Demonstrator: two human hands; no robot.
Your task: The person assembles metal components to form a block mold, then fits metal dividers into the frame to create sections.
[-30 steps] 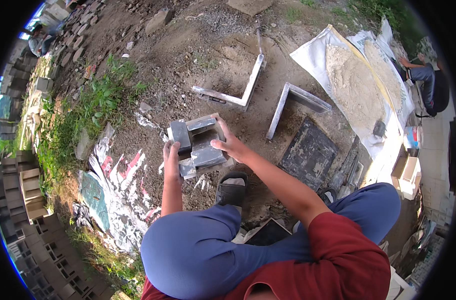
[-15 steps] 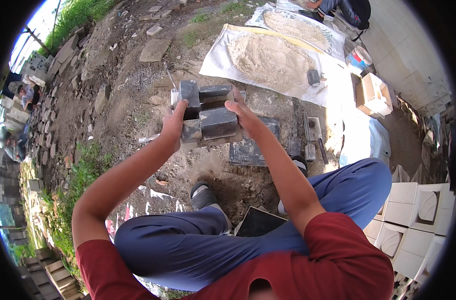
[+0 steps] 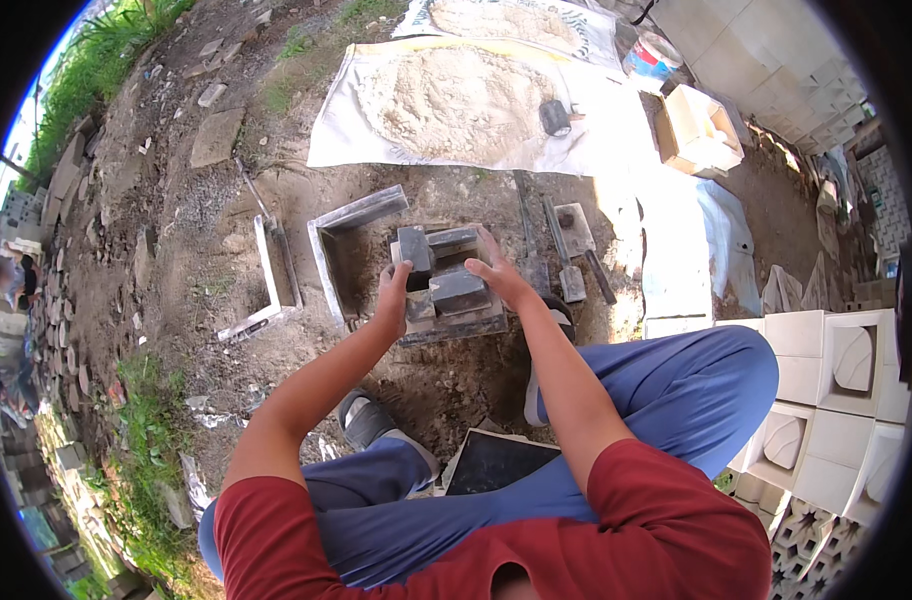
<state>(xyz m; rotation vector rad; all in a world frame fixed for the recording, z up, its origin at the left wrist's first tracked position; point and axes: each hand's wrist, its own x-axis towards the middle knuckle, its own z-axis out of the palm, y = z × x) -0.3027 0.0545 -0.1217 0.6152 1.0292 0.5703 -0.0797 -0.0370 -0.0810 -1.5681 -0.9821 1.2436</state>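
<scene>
Both my hands grip a chunky mould core made of dark grey rectangular blocks set around a central gap. My left hand wraps the left side, thumb up on the tall block. On the right side my right hand holds on, its thumb across the top. The core is over a dark flat board on the dirt; whether it rests on it I cannot tell. Just left of it lies an L-shaped metal frame piece. A second L-shaped piece with a rod lies further left.
Pale powder is heaped on white sacks, with a dark block-headed tool on it. Bars and a trowel-like tool lie to the right. Pale hollow blocks are stacked at right; a bucket stands far right.
My hands have lowered the dark core toward the board near my feet. The L-shaped frame pieces, earlier mostly hidden behind it, now show at left. The view has shifted.
</scene>
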